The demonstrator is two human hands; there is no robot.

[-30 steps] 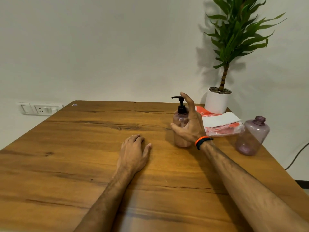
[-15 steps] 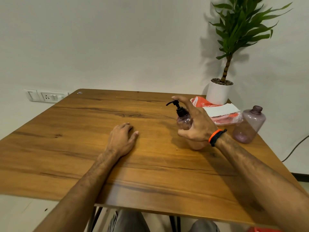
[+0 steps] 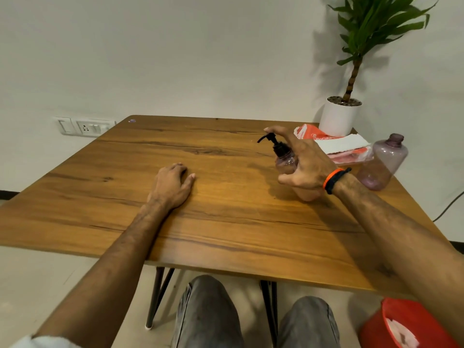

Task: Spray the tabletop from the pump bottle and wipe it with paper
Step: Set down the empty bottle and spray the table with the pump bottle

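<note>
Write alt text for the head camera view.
A person's right hand grips a pump bottle tilted over a wooden table, forefinger on the pump, while the left hand rests flat on the wood. Paper towels, an empty bottle and a potted plant sit at the far right corner.

Your forearms are bare. Your right wrist carries two bands side by side: a thin orange band (image 3: 331, 177) nearer the hand, a black band (image 3: 337, 181) behind it. A bit of white sleeve cuff (image 3: 37, 342) shows at your left arm's lower edge. Grey trousers (image 3: 208, 315) cover both knees.
</note>
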